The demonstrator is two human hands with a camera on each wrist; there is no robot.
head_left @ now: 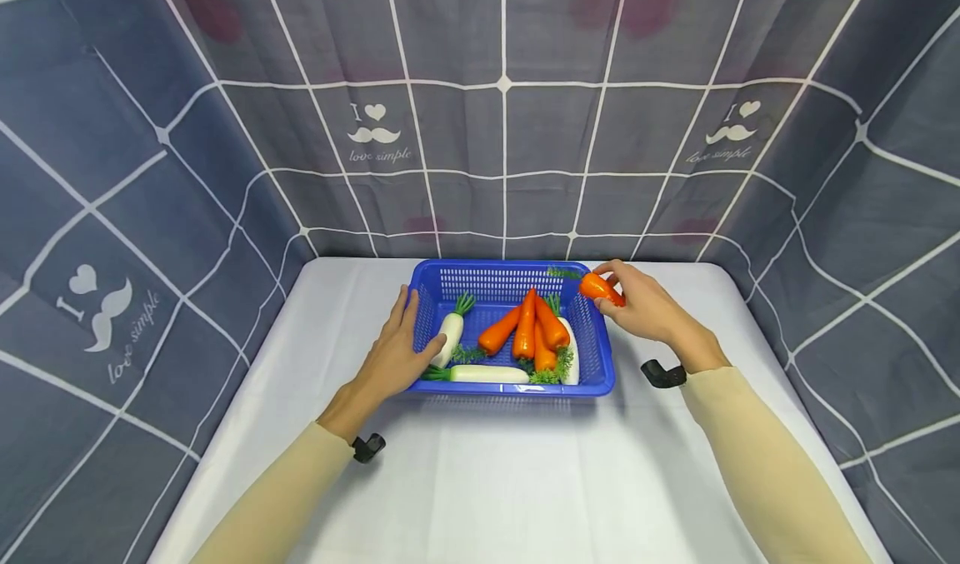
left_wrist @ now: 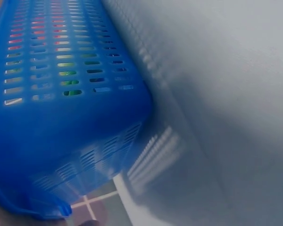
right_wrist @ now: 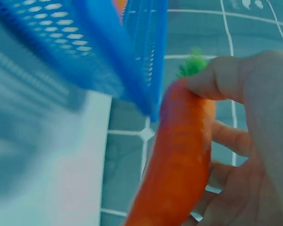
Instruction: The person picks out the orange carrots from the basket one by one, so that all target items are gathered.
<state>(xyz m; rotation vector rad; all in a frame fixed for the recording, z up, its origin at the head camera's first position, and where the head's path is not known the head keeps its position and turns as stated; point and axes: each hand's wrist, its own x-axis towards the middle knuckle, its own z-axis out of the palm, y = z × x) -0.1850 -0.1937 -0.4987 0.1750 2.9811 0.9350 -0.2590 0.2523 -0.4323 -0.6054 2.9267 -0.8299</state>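
Observation:
A blue plastic basket [head_left: 606,364] holds several orange carrots [head_left: 525,322] and white radishes [head_left: 489,374] with green leaves. My left hand [head_left: 393,347] rests at the basket's left side, fingers straight along the rim and thumb spread over the inside. In the left wrist view the basket's perforated wall [left_wrist: 85,117] fills much of the picture, and most of that hand is hidden. At the basket's back right corner, my right hand [head_left: 637,301] holds another carrot [right_wrist: 174,150] between thumb and fingers. Its green top [head_left: 562,272] points left over the basket.
The basket stands at the back of a white-covered table [head_left: 495,472]. A grey checked curtain [head_left: 465,131] with white lines hangs behind the table and along both sides. A small black device sits at each wrist.

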